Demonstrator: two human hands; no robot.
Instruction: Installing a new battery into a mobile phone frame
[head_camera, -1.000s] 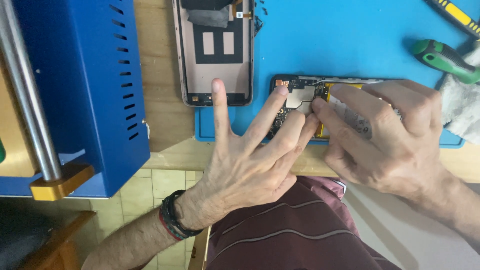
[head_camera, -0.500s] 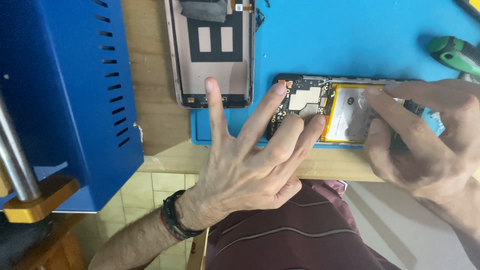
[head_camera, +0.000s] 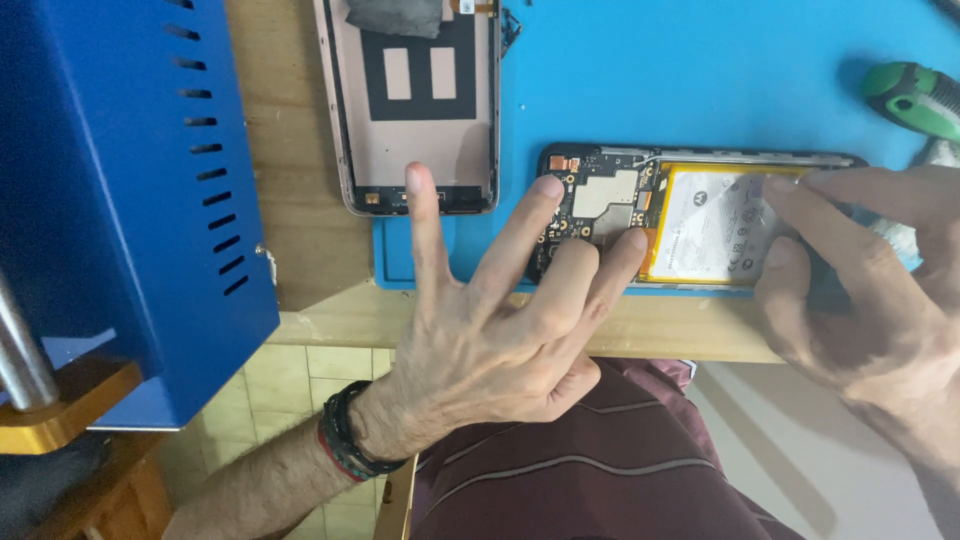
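An opened phone (head_camera: 610, 200) lies on a blue work mat (head_camera: 700, 80), its circuit board and white battery (head_camera: 715, 220) exposed. My left hand (head_camera: 490, 330) is spread wide, with fingertips pressing the phone's left end near the circuit board. My right hand (head_camera: 870, 290) rests on the phone's right end, fingertips on the battery's right part. Neither hand holds anything. A pink phone back cover (head_camera: 415, 100) lies inside-up at the mat's upper left, just beyond my left index fingertip.
A large blue metal machine (head_camera: 130, 190) with vent slots stands at the left on the wooden table (head_camera: 300, 240). A green-handled tool (head_camera: 915, 100) lies at the mat's right edge. The table's front edge runs below the phone, above my lap.
My right hand has slid to the right along the phone, uncovering most of the battery. My left hand stays spread on the phone's left end. The view shifted slightly.
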